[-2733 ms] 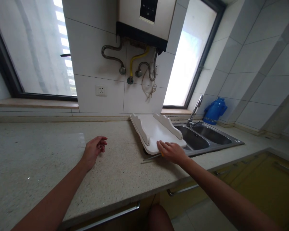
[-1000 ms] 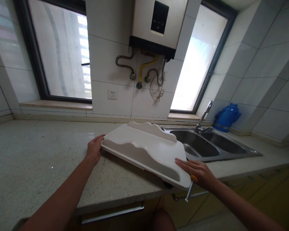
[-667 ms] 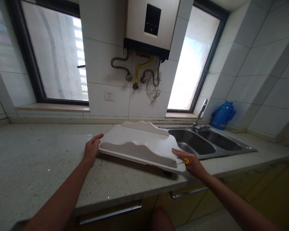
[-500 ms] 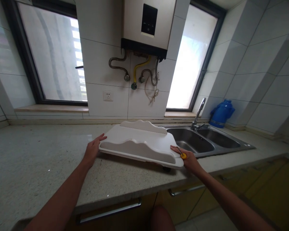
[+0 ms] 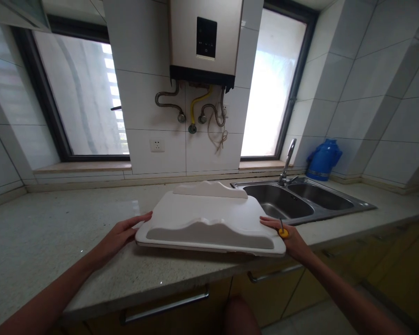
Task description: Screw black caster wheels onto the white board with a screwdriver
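A white panel [image 5: 209, 209] with two raised, wavy-edged rails lies in front of me at the counter's front edge, near the sink. My left hand [image 5: 131, 226] holds its left edge, fingers stretched along the top and side. At the opposite edge my right hand [image 5: 288, 237] grips the right side of the panel. That same hand also keeps a small screwdriver [image 5: 283, 232] with a yellow handle, its thin shaft pointing up. The panel's underside is hidden.
A double steel sink [image 5: 312, 215] with a faucet [image 5: 289, 163] is set in the counter [image 5: 73, 232] on the right. Behind it stands a blue container [image 5: 323, 159]. A water heater [image 5: 204, 37] with hoses hangs above. Drawer handles [image 5: 165, 307] run below the counter edge.
The panel has turned so its front edge lies more level and closer to me. A dark foot seen under its right corner is now out of sight. Both hands stay on it.
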`<state>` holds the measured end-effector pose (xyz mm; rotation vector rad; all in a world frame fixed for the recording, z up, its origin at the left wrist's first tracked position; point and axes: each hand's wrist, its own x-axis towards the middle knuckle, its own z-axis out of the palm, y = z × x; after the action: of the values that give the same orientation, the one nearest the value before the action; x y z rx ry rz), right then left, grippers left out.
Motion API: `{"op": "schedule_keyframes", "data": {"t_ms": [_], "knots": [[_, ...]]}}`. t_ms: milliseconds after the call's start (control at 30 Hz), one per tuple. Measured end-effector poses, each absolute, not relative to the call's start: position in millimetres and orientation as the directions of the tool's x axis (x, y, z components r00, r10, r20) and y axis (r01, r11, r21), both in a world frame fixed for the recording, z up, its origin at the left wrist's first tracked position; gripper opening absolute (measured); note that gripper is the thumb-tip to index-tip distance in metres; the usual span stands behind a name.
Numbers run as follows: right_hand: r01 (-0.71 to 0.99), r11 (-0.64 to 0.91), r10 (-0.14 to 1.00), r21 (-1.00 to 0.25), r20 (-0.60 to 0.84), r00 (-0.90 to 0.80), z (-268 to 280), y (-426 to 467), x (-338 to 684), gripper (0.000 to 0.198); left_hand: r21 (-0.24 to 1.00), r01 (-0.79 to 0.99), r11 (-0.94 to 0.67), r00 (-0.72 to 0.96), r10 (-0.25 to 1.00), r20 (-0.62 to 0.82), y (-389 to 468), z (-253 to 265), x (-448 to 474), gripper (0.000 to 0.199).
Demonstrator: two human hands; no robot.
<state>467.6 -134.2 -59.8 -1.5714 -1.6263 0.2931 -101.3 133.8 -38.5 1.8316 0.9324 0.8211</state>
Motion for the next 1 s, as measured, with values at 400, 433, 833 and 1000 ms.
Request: {"op": "schedule_keyframes", "data": {"t_ms": [400,433,833,1000], "knots": [[0.76,0.152,0.871,-0.632,0.448,0.199,-62.8,-123.4,471.6,0.047,0.304,0.475,-0.826,0.733,0.563,0.383,184.8,-38.5,-64.9,0.06],[0.758,0.152,0.863,-0.634,0.459,0.21,-65.6,-123.8,471.4,0.045,0.289,0.474,-0.832,0.731,0.554,0.399,187.7,-39.9,-63.0,0.059],[0.662,0.265,0.704,-0.701,0.61,0.364,-68.3,-139.4,455.0,0.038,0.164,0.482,-0.861,0.734,0.499,0.461,160.9,-16.5,-97.7,0.049],[0.624,0.241,0.643,-0.744,0.604,0.471,-38.5,-129.5,451.5,0.036,0.316,0.558,-0.768,0.678,0.641,0.361,150.8,41.4,-121.7,0.038]]}}
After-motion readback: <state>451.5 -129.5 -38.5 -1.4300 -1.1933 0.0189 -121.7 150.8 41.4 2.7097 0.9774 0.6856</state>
